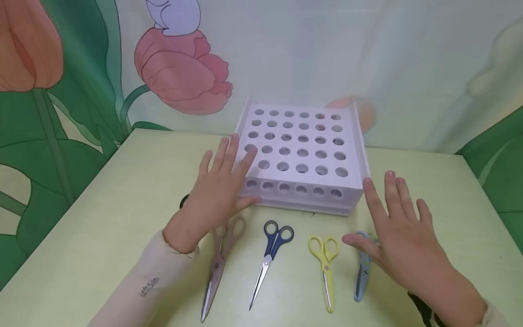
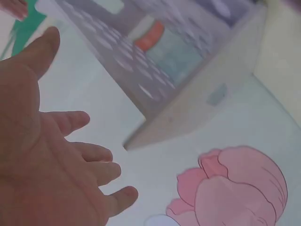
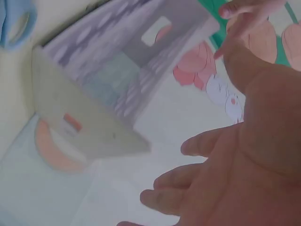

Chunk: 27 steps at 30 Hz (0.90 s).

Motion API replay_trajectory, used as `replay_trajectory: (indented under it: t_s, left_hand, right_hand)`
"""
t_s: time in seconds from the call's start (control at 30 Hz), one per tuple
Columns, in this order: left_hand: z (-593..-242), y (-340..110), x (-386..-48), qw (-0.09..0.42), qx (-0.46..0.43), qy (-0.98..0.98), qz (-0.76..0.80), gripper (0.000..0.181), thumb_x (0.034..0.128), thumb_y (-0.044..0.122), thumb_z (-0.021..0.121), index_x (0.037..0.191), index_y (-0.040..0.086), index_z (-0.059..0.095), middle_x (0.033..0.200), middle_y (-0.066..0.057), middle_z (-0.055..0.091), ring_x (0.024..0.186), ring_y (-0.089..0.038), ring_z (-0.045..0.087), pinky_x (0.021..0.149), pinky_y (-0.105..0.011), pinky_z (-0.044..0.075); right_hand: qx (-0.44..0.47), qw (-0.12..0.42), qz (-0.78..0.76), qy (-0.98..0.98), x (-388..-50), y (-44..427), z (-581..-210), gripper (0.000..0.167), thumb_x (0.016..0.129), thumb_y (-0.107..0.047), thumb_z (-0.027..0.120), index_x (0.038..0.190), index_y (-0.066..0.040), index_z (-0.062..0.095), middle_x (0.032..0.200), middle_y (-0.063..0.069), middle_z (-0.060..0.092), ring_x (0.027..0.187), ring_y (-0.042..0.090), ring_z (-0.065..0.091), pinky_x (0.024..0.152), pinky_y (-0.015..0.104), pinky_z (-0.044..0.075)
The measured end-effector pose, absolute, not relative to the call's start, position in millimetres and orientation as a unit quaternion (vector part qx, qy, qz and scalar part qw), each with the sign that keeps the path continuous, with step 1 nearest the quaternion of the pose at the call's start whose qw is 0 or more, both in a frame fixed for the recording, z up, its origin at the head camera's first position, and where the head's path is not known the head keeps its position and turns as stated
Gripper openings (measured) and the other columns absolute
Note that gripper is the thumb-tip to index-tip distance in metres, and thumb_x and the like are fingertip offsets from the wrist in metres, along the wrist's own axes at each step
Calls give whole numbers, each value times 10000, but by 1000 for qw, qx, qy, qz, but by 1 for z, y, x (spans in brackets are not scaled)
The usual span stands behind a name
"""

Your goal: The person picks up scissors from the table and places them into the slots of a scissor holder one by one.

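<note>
My left hand (image 1: 216,190) is spread over the left front corner of a white rack (image 1: 355,181) whose top and front have rows of round holes. Whether it touches the rack, I cannot tell. My right hand (image 1: 408,236), fingers also extended, hovers by the rack's right front corner, partly covering light blue scissors (image 1: 362,279). Yellow scissors (image 1: 325,265) lie to their left, then scissors with dark blue handles (image 1: 271,247). Large scissors (image 1: 216,272) lie below my left wrist. Both palms show bare, the left hand (image 2: 61,155) and right hand (image 3: 235,165) beside the rack.
The pale table (image 1: 102,218) meets a backdrop (image 1: 286,54) printed with tulips and leaves, close behind the rack. A black curved object (image 1: 184,200) is mostly hidden behind my left wrist. The rack's side wall (image 3: 84,117) has a small rectangular opening.
</note>
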<state>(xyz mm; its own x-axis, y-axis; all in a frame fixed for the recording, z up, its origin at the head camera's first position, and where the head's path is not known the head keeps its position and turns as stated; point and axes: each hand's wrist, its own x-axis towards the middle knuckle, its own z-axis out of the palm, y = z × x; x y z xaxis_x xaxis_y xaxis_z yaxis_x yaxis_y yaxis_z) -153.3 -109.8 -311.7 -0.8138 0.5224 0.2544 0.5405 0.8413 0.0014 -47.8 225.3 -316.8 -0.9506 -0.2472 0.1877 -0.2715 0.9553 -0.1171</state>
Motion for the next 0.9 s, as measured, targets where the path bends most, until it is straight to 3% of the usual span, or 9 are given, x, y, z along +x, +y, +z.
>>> replay_trajectory:
  t_s: [0.2,0.43,0.63,0.77,0.9]
  left_hand:
    - [-307,-107,-189,114,-268,-953,-79,1098,797,574,807,1613,128,222,1654,-256,-1,1521,-400,0,1154,-617,121]
    - [-308,-109,-214,66,-258,-957,-117,1153,740,550,866,1614,141,234,1666,-212,-45,1529,-357,3,1169,-574,147]
    - [-316,-113,-218,31,-251,-953,-166,1163,751,546,859,1620,114,218,1666,-218,-13,1461,-461,233,1123,-594,272]
    - [-317,-113,-219,17,-248,-948,-198,1172,761,511,867,1628,118,183,1663,-224,-3,1365,-524,364,1084,-584,343]
    - [-316,-113,-219,2,-247,-944,-217,1159,778,500,858,1633,139,165,1666,-213,-7,1369,-521,360,1073,-592,352]
  right_hand:
    - [129,76,105,-983,-57,254,-307,1120,899,-499,735,1625,-81,-9,1648,221,-144,1503,427,-94,1110,710,51]
    - [125,46,205,-970,-66,292,-312,1174,852,-336,830,1635,-163,-27,1657,194,-125,1470,530,43,956,805,219]
    - [113,-22,270,-956,-72,323,-318,1164,844,-341,836,1634,-310,-19,1666,146,-131,1441,580,90,943,802,233]
    - [126,-41,299,-945,-80,344,-325,1109,861,-298,826,1632,-353,31,1678,129,57,1415,540,252,951,727,315]
    - [140,-74,308,-938,-88,364,-339,1023,904,-231,787,1641,-299,82,1589,181,310,1287,468,470,913,626,431]
